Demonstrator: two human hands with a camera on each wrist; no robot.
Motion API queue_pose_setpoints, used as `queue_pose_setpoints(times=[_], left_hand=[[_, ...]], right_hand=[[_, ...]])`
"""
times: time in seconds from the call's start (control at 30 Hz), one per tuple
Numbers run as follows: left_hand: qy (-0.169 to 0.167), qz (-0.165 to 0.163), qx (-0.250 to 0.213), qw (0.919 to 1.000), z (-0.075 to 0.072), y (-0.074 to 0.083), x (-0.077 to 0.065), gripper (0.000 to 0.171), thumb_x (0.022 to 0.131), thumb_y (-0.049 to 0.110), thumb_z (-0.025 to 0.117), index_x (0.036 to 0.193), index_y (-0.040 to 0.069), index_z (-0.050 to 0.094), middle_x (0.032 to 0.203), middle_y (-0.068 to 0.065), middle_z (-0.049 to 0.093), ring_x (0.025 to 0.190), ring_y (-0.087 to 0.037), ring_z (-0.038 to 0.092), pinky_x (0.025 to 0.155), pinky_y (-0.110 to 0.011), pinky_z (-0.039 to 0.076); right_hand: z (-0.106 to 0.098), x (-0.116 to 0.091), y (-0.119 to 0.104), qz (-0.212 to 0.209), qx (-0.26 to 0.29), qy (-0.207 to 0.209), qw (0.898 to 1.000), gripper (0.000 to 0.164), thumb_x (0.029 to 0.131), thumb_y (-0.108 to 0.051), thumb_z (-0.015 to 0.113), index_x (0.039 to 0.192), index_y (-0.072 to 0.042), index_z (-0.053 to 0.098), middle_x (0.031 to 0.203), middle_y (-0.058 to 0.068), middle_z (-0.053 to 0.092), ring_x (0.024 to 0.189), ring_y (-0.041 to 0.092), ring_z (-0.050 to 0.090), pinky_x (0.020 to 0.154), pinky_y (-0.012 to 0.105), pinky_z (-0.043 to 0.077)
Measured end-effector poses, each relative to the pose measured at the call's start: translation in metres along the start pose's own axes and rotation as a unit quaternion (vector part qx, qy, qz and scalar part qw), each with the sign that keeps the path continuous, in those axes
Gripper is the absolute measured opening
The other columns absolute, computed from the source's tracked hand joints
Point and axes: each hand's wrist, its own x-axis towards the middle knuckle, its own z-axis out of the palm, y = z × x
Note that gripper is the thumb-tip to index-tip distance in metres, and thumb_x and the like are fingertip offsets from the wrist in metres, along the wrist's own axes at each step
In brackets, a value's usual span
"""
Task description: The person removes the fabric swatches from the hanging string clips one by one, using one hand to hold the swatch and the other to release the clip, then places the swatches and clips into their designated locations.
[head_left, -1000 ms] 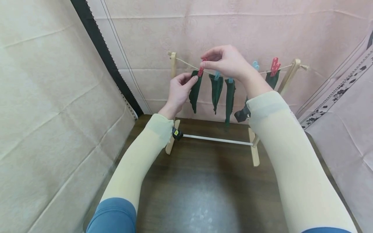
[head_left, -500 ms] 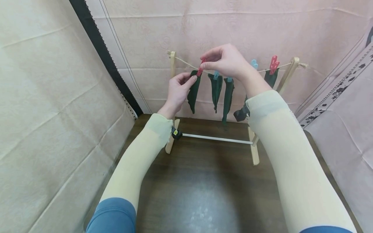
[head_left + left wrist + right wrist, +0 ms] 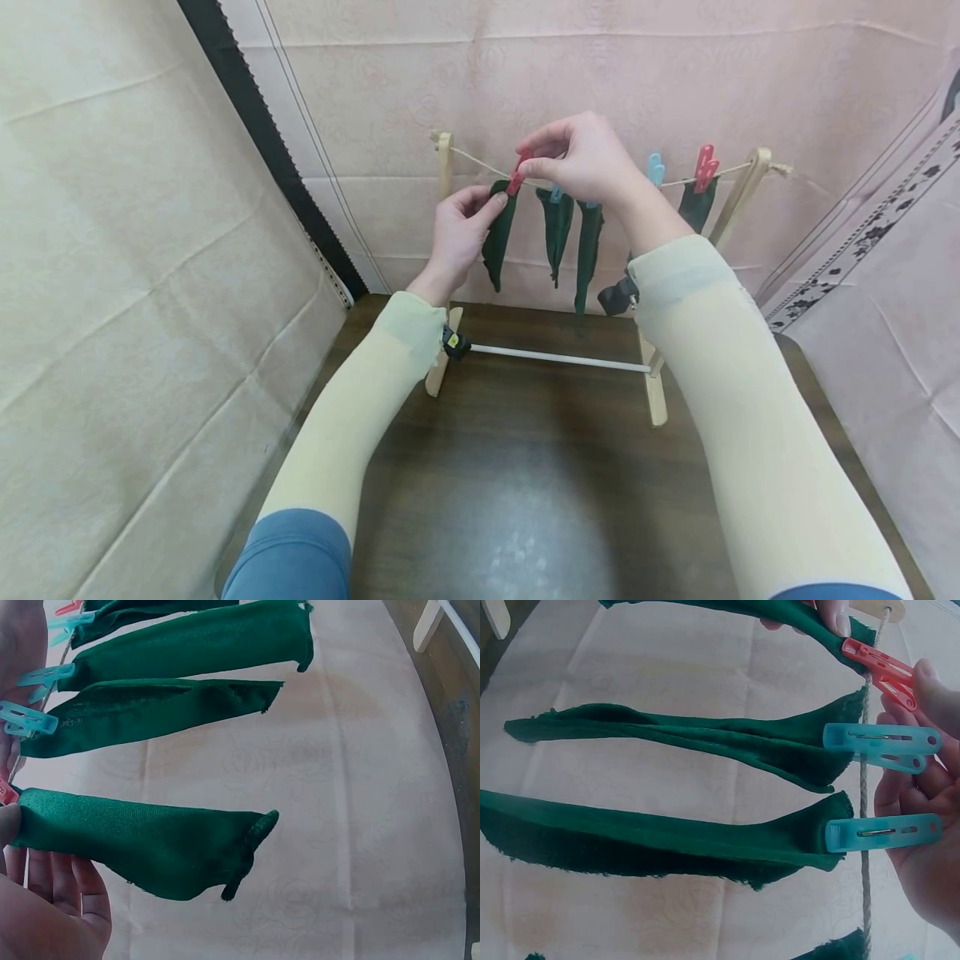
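Observation:
In the head view a cord [image 3: 474,161] stretches between two wooden posts. At its left end hangs a dark green cloth strip [image 3: 498,237], its top edge pinched between the thumb and fingers of my left hand [image 3: 460,232]. My right hand [image 3: 588,162] pinches the handles of a red clothespin [image 3: 516,177] from above. In the right wrist view the clothespin's nose [image 3: 855,652] overlaps the cloth's top at the cord. Beside it hang two more green strips, each under a blue clothespin [image 3: 881,740]. The strip's lower end hangs free in the left wrist view.
Farther right on the cord are another blue clothespin [image 3: 656,169] and a red clothespin [image 3: 706,171] with green cloth, partly behind my right arm. The rack's white crossbar [image 3: 555,357] lies low over the brown table [image 3: 510,467]. A pale cloth wall [image 3: 375,75] stands close behind.
Both hands stay at the same cloth strip and red clothespin. My right wrist has shifted very slightly left.

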Motion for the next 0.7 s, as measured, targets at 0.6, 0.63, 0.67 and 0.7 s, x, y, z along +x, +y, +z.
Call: queue_pose_setpoints(times=[0.6,0.63,0.67,0.7], left_hand=[[0.001,0.001,0.002,1.0000,-0.0003,0.0021,-0.0011,0.022,0.103,0.021,0.076,0.116,0.004,0.079,0.100,-0.008,0.073,0.087,-0.020,0.061,0.072,-0.030,0.049],[0.001,0.001,0.002,1.0000,-0.0004,0.0021,-0.0012,0.022,0.103,0.021,0.076,0.116,0.004,0.079,0.100,-0.008,0.073,0.087,-0.020,0.061,0.072,-0.030,0.049],[0.002,0.002,0.002,1.0000,-0.0004,0.0021,-0.0013,0.022,0.102,0.021,0.076,0.117,0.004,0.079,0.100,-0.008,0.073,0.087,-0.020,0.061,0.072,-0.030,0.049],[0.002,0.002,0.002,1.0000,-0.0003,0.0020,-0.0011,0.023,0.102,0.021,0.077,0.117,0.004,0.079,0.100,-0.008,0.073,0.087,-0.020,0.061,0.072,-0.030,0.049]], right_hand=[[0.0009,-0.0002,-0.0002,0.005,0.019,0.017,1.000,0.032,0.100,-0.031,0.080,0.127,-0.014,0.080,0.116,0.002,0.080,0.106,0.015,0.073,0.100,0.034,0.054],[0.0010,0.0000,-0.0002,0.006,0.019,0.016,1.000,0.032,0.099,-0.031,0.080,0.127,-0.015,0.080,0.116,0.002,0.080,0.106,0.014,0.073,0.100,0.034,0.054],[0.0012,0.0003,-0.0002,0.005,0.019,0.017,1.000,0.032,0.100,-0.030,0.080,0.127,-0.015,0.080,0.116,0.002,0.080,0.106,0.014,0.073,0.099,0.034,0.054],[0.0012,0.0005,-0.0001,0.005,0.019,0.018,1.000,0.031,0.100,-0.030,0.080,0.127,-0.015,0.080,0.115,0.002,0.080,0.106,0.014,0.073,0.099,0.034,0.054]])
